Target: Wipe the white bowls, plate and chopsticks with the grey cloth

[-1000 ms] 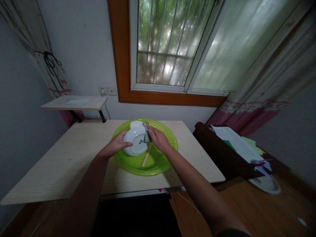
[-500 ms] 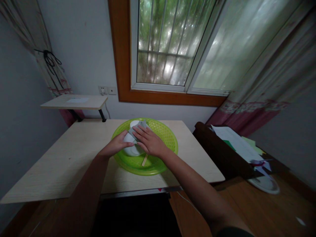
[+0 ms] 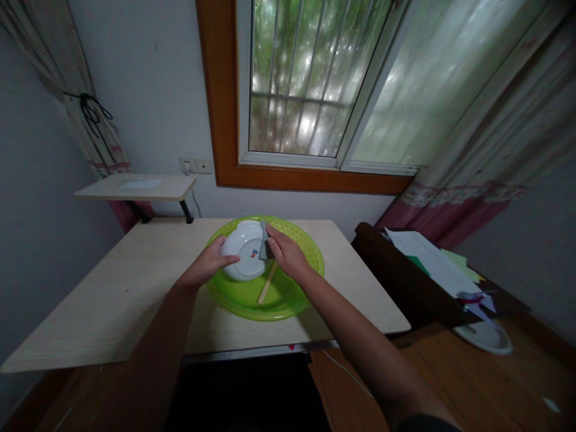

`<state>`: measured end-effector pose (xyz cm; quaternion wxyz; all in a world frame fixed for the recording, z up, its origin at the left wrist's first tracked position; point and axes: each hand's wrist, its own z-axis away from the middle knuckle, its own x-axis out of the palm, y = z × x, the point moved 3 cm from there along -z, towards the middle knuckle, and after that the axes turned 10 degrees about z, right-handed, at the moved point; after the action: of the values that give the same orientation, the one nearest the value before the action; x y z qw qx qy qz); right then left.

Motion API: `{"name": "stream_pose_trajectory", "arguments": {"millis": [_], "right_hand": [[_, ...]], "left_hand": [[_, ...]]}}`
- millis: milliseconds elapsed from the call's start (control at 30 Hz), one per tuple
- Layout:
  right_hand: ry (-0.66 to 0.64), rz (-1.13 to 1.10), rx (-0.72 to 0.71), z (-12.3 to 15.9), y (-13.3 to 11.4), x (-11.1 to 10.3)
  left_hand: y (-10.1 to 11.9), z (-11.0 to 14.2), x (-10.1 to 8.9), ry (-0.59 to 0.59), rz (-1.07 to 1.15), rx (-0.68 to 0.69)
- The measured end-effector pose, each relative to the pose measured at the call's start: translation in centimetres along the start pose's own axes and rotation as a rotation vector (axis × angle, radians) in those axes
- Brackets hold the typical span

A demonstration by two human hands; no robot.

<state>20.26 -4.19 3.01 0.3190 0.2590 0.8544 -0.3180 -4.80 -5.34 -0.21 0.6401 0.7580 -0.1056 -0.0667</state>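
Observation:
My left hand (image 3: 209, 263) grips the left edge of a white dish (image 3: 236, 267), thumb on the face turned toward me. A raised or sunken ring and a small blue and red mark show on that face; I cannot tell whether it is a plate or a bowl. On the dish's right side, my right hand (image 3: 288, 252) holds a folded grey cloth (image 3: 265, 247) against it. Another white piece of crockery (image 3: 249, 225) shows partly behind the dish. Below them, a pair of chopsticks (image 3: 267, 283) lies in a round green plastic basket (image 3: 288, 308).
The basket stands on a pale wooden table (image 3: 148, 282). A small raised shelf (image 3: 157, 187) with a paper on it is at the back left. Right of the table are a dark brown piece of furniture (image 3: 396, 270) and papers (image 3: 427, 261). A window (image 3: 306, 84) is behind.
My right hand has slid right with the cloth, off the dish's face to its right edge. The dish's marked face and more of the chopsticks have come into view.

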Motion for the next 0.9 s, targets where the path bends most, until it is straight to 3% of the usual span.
{"name": "stream_pose_trajectory", "arguments": {"millis": [200,333,433,667,800,900], "right_hand": [[-0.099,0.199,-0.384,0.3,-3.1,0.4],[-0.125,0.287,-0.491,0.5,-3.9,0.4],[-0.082,0.250,-0.425,0.4,-3.3,0.3],[0.027,0.016,-0.104,-0.1,0.2,0.4],[0.023,-0.137,0.082,-0.1,1.7,0.8],[0.014,-0.196,0.146,0.1,2.2,1.1]], "left_hand": [[0.3,0.0,0.3,-0.042,-0.156,-0.001],[0.4,0.0,0.5,-0.053,-0.112,0.023],[0.4,0.1,0.6,-0.012,-0.016,0.009],[0.9,0.8,0.5,0.107,0.201,0.054],[0.9,1.0,0.6,0.083,0.240,0.019],[0.9,0.8,0.7,0.045,0.222,0.005]]}}
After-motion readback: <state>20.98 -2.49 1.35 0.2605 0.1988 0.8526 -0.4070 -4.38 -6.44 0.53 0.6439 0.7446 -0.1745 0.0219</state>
